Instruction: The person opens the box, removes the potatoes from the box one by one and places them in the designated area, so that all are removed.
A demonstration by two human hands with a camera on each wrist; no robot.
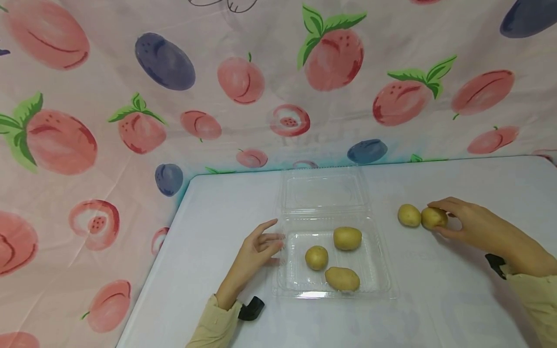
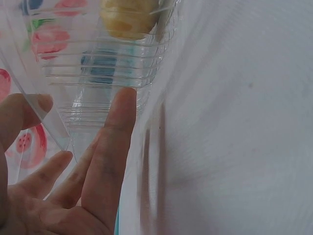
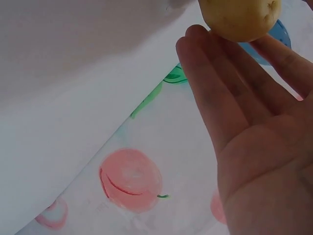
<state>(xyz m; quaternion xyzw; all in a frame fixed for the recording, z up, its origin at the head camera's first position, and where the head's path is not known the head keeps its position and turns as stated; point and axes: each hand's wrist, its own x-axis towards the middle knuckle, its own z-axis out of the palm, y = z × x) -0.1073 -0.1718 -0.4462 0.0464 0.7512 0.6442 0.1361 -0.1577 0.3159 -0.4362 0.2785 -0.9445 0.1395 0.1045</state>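
At frame right we see the right hand (image 1: 474, 223), its thumb and fingertips pinching a potato (image 1: 433, 219) (a second potato (image 1: 409, 215) sits just beside it). Below and left of centre, the left hand (image 1: 253, 251) holds nothing, fingers loosely spread by the clear container (image 1: 376, 266); we cannot tell whether they touch. Three potatoes (image 1: 316, 257) lie inside.

A white table (image 1: 226, 203) with rounded far corners spreads across the lower part of the view, its surface smooth and pale. Behind it and along its left side hangs a pale pink, lightly creased cloth (image 1: 261, 36), printed with large red-pink peaches (image 1: 334, 60), dark blue oval fruits (image 1: 165, 61), halved fruits (image 1: 94, 225) and green leaves (image 1: 29, 108). Light is soft, with faint shadows at the table's right. A bluish-green tinge edges the cloth where it meets the table.
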